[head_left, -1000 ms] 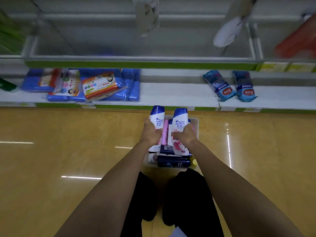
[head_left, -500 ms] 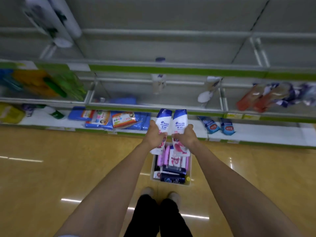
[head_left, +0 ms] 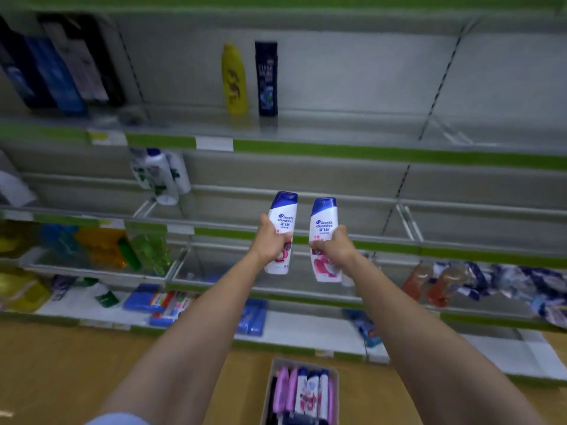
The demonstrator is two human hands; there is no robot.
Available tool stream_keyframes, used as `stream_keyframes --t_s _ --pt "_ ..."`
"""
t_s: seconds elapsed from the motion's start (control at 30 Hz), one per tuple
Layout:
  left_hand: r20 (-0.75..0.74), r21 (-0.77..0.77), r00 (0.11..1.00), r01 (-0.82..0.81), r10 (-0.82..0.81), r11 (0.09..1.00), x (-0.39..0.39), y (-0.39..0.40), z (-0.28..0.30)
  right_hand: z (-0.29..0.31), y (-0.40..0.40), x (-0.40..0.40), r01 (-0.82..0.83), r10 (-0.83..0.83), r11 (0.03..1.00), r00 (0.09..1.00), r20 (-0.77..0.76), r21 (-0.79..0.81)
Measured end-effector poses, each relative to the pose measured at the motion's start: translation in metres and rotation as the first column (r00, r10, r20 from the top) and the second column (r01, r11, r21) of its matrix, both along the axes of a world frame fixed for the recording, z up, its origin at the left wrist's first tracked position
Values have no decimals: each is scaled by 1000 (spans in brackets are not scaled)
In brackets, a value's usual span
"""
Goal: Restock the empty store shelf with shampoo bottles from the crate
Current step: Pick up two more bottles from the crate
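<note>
Both bottles [head_left: 325, 239] raised; crate [head_left: 335, 394] holds more.

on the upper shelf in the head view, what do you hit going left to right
dark and blue bottles leaning at the far left → yellow bottle → black bottle → bare shelf to the right.
</note>
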State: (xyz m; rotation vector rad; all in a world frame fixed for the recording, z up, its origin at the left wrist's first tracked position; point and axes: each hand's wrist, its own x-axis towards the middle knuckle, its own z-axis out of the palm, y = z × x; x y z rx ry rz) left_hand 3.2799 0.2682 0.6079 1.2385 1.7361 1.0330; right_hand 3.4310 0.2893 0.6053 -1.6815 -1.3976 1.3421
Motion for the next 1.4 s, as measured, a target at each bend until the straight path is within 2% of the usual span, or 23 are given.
stream_keyframes --t_s 0.27,0.43,0.7,0.8,0.97,1.1,1.2,1.33,1.4 --pt "10 194 999 37 -40 980 0 13 89 80 17 8 -29 34 988 999 -27 154" --pt "83 303 992 65 -95 951 6 34 140 123 42 10 -31 37 968 999 -18 251" --pt "43 402 996 55 -79 914 0 105 182 174 105 14 70 -43 934 995 -85 351" --pt "33 417 993 88 -112 905 -2 139 189 184 134 13 126 -79 913 988 -134 387" --pt "115 425 972 137 -204 895 -6 203 182 190 189 4 173 -95 893 975 -201 416" --pt "178 379 957 149 -230 913 -20 253 172 182 230 -9 121 -33 889 979 -203 441" --pt "100 395 958 210 -269 894 -23 283 170 177 254 -15 153 -29 884 961 -276 441" --pt "129 403 971 134 -201 905 -23 313 167 177 288 -20 198 -25 883 926 -377 425" --pt "156 399 963 142 -219 906 -27 328 163 177 305 -23 199 -36 895 924 -381 399"
